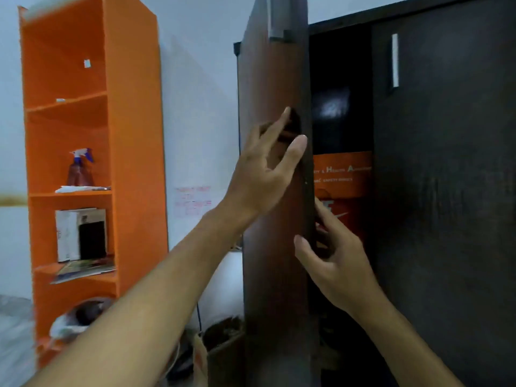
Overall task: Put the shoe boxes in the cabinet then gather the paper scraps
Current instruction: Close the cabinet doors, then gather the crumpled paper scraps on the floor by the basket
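Note:
A dark wooden cabinet (446,191) fills the right side. Its left door (275,79) stands ajar, edge-on to me. Through the gap I see an orange shoe box (344,177) with white lettering, and a red box with a swoosh (349,219) under it. My left hand (265,171) lies flat on the door's outer face, fingers spread, thumb at the door's edge. My right hand (332,261) is at the door's edge lower down, fingers curled around it into the gap, thumb on the outer face. No paper scraps are clearly visible.
A tall orange shelf unit (134,163) stands at the left with a spray bottle (80,169), a white box (79,234), magazines and a bag. The cabinet's right door (446,275) is shut, with a white handle (394,61). A cardboard box (223,339) sits low by the door.

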A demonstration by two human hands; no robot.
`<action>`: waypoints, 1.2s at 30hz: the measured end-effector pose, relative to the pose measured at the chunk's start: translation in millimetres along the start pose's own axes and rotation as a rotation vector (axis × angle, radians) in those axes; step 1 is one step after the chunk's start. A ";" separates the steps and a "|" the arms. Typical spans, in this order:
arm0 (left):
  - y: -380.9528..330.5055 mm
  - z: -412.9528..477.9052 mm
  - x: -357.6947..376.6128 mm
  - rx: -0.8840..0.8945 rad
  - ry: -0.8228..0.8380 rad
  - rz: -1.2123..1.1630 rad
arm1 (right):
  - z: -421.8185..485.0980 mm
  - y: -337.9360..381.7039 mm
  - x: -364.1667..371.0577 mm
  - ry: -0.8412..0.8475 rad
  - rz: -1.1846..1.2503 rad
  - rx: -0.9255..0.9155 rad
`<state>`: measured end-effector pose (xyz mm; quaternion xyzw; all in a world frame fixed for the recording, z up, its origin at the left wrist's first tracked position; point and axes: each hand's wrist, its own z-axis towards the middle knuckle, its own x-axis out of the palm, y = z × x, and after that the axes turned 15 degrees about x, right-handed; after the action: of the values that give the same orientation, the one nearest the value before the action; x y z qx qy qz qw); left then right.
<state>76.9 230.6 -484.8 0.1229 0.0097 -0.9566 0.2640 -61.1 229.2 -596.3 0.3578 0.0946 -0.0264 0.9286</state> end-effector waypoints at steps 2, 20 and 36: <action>13.8 -0.3 36.9 0.029 0.084 0.025 | -0.2 -14.4 -29.1 -0.101 -0.010 0.031; 110.7 27.5 174.0 -0.094 0.621 0.410 | 81.2 -125.2 -114.5 -0.351 -1.251 0.436; 30.9 -49.3 221.9 -0.064 0.603 0.132 | -55.7 -118.2 -174.4 -0.275 -1.133 0.554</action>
<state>-80.3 96.6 -584.4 0.3931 0.1096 -0.8569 0.3148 -254.7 175.5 -680.7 0.4722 0.1388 -0.5816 0.6477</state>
